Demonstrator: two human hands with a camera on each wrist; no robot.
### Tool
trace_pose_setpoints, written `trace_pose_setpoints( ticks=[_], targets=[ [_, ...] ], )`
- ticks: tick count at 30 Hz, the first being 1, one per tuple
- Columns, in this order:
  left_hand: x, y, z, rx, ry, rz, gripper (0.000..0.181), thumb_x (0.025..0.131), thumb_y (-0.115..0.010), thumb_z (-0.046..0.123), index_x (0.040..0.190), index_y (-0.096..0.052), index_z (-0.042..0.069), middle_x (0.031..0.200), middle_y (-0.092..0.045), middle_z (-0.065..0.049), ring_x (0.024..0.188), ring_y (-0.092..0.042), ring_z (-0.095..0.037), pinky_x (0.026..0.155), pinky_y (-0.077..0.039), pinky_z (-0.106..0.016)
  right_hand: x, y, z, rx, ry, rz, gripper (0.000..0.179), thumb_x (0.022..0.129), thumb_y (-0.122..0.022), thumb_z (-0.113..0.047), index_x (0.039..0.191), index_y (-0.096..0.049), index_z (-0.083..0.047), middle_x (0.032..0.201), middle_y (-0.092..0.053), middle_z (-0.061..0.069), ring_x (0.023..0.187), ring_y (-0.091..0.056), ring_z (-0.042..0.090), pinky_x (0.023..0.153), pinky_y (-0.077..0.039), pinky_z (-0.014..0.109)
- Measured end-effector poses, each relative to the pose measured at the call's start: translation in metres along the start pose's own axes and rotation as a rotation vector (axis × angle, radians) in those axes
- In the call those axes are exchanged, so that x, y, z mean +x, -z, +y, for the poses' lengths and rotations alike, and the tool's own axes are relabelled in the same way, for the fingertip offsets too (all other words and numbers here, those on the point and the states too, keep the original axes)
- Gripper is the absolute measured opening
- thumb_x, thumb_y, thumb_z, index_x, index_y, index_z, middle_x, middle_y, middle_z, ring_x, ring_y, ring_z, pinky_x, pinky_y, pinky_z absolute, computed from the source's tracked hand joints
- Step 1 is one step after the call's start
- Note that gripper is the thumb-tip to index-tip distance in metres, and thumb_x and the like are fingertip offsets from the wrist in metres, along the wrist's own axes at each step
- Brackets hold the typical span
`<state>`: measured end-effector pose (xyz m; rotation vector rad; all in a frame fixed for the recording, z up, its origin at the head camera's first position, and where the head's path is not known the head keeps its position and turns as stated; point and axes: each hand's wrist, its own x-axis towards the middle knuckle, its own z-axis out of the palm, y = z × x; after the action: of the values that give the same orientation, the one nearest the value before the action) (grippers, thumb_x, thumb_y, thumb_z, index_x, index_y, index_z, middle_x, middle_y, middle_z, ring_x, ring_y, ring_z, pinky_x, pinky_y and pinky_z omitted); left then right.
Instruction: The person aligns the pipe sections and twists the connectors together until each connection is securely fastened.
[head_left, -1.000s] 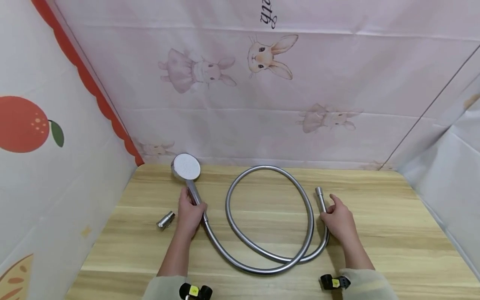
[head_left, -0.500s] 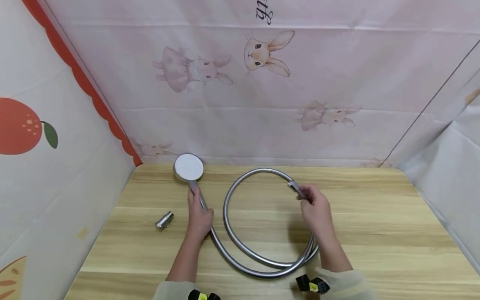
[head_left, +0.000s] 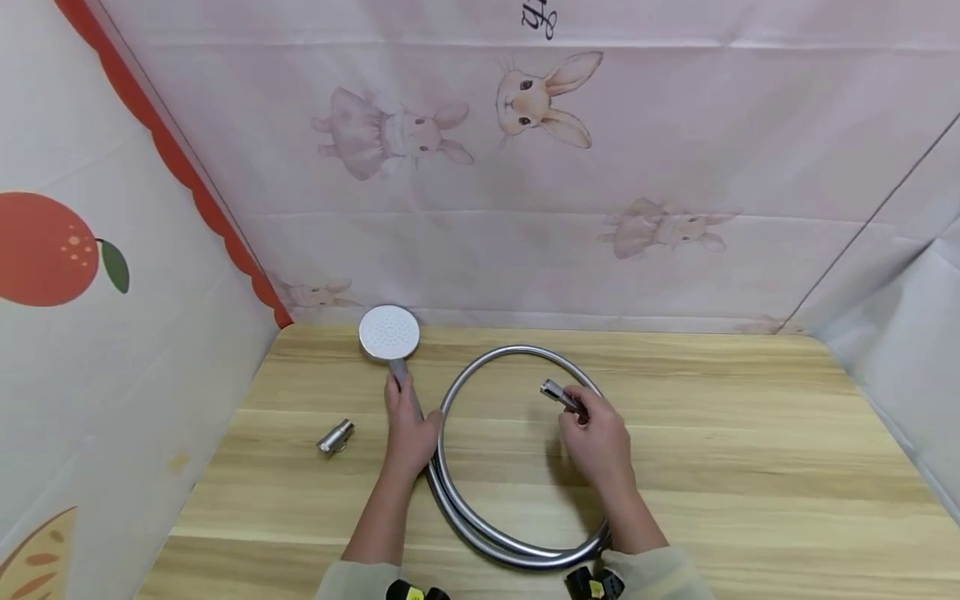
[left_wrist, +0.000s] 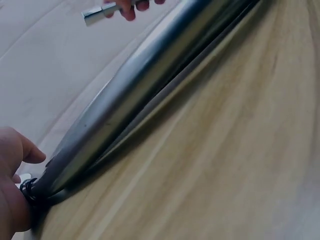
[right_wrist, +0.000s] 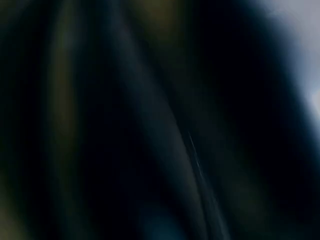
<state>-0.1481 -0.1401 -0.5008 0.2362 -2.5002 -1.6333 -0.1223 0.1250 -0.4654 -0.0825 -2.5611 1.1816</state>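
My left hand (head_left: pixel 410 433) grips the handle of a shower head (head_left: pixel 389 333), whose white spray face points up in the head view. From the handle a silver metal shower hose (head_left: pixel 480 533) runs off and loops round into a coil on the table. The hose's free end, with its metal connector (head_left: pixel 553 390), is held in my right hand (head_left: pixel 598 437), raised over the coil's right side. In the left wrist view, the hose (left_wrist: pixel 120 95) passes close by my left hand (left_wrist: pixel 12 175), and the connector (left_wrist: pixel 95 16) shows at the top. The right wrist view is dark and blurred.
A small silver metal fitting (head_left: pixel 335 437) lies on the wooden table (head_left: pixel 750 467), left of my left hand. A pink cloth with rabbit prints (head_left: pixel 525 183) hangs behind the table, and a white one with fruit prints (head_left: pixel 45 375) stands at the left.
My right hand has carried the hose end leftward and up over the coil. The hose loop has drawn closer together. My left hand and the shower head have shifted slightly right.
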Motion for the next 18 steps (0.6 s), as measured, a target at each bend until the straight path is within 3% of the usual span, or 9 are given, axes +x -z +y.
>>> trace_pose_setpoints(
  ticks=[10, 15, 18],
  targets=[
    [-0.003, 0.004, 0.003, 0.05, -0.014, -0.029, 0.071, 0.086, -0.065, 0.005, 0.15, -0.035, 0.0, 0.165, 0.004, -0.017, 0.15, -0.002, -0.04, 0.119, -0.018, -0.06, -0.001, -0.018, 0.018, -0.129, 0.093, 0.051, 0.022, 0.09, -0.07, -0.038, 0.103, -0.072, -0.021, 0.081, -0.065, -0.005, 0.071, -0.056, 0.013, 0.058, -0.045, 0.035],
    [-0.004, 0.013, 0.007, 0.092, 0.038, -0.092, 0.065, 0.09, -0.064, 0.014, 0.149, -0.039, 0.005, 0.165, 0.008, -0.016, 0.15, -0.002, -0.043, 0.118, -0.018, -0.062, -0.001, -0.021, 0.019, -0.16, 0.095, 0.043, 0.024, 0.09, -0.07, -0.043, 0.102, -0.071, -0.022, 0.081, -0.067, -0.004, 0.072, -0.059, 0.015, 0.057, -0.047, 0.038],
    [-0.007, 0.019, 0.016, 0.11, 0.077, -0.114, 0.061, 0.092, -0.063, 0.017, 0.149, -0.04, 0.009, 0.165, 0.004, -0.014, 0.15, -0.007, -0.043, 0.118, -0.018, -0.061, 0.0, -0.021, 0.021, -0.176, 0.089, 0.048, 0.026, 0.089, -0.07, -0.045, 0.101, -0.071, -0.022, 0.081, -0.068, -0.002, 0.073, -0.061, 0.017, 0.058, -0.048, 0.042]
  ],
)
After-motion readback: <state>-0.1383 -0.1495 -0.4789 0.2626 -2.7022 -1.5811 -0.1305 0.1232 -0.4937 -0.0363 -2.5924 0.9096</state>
